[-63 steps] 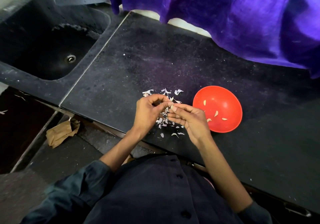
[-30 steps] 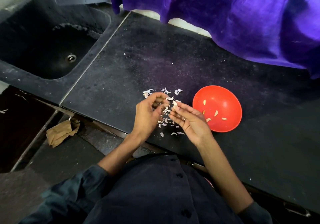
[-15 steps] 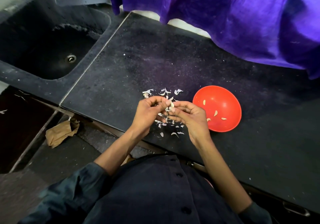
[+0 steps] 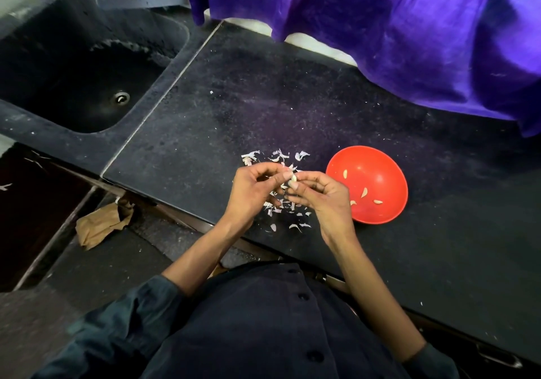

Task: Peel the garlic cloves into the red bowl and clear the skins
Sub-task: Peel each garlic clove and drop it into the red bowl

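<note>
Hands: left hand [image 4: 251, 191] and right hand [image 4: 325, 200] meet fingertip to fingertip above the dark speckled stone countertop [image 4: 292, 109], both with fingers curled
Right hand: its thumb and fingers pinch a small pale garlic clove [image 4: 293, 178]
Left hand: its curled fingertips touch the same clove from the 9 o'clock side; whether they grip clove or skin, I cannot tell
Skins: thin white papery garlic skins [image 4: 281, 206] lie scattered on the countertop under and around the hands, with more flakes at 12 o'clock from them
Bowl: round red plastic bowl [image 4: 380, 156] stands on the countertop at 3 o'clock from the hands, just beside the right hand, apart from the skins
Bowl contents: a few pale peeled cloves [image 4: 364, 192] lie loose inside
Sink: black sunken sink with a metal drain [image 4: 121, 97] sits at 10 o'clock, well apart
Cloth: purple draped fabric [image 4: 380, 27] hangs at 1 o'clock along the far edge
Floor: crumpled brown paper [image 4: 99, 225] lies at 8 o'clock, below the counter edge
</note>
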Tool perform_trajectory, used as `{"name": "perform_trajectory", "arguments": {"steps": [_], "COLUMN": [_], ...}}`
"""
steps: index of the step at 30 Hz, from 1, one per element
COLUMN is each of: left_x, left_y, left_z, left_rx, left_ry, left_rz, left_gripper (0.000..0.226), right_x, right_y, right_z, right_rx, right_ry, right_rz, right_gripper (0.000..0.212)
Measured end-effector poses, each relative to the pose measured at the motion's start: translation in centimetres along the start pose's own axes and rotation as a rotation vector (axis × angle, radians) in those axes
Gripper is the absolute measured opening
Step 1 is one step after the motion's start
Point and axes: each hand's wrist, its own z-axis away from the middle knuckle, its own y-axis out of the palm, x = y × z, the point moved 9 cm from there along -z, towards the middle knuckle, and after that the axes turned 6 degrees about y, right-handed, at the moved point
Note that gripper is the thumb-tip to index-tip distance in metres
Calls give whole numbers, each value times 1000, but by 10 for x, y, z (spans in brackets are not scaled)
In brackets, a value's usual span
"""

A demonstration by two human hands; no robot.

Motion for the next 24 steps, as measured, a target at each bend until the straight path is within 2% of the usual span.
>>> {"name": "perform_trajectory", "arguments": {"steps": [4, 8, 19, 24], "left_x": [1, -2, -9, -6], "left_y": [-4, -3, -8, -3], "left_z": [0, -1, 2, 2], "left_rx": [-31, -6, -109, -50], "left_ry": [-22, -7, 105, 119], "left_rz": [27, 16, -39, -90], "left_gripper": [2, 2, 6, 12], "right_x": [0, -4, -3, -4], "right_y": [4, 5, 8, 10], "right_z": [2, 1, 3, 5], "right_rx": [35, 50, 57, 80], "right_ry": [17, 60, 70, 85], "right_rz": [-13, -72, -42, -44], "right_gripper": [15, 14, 13, 12]}}
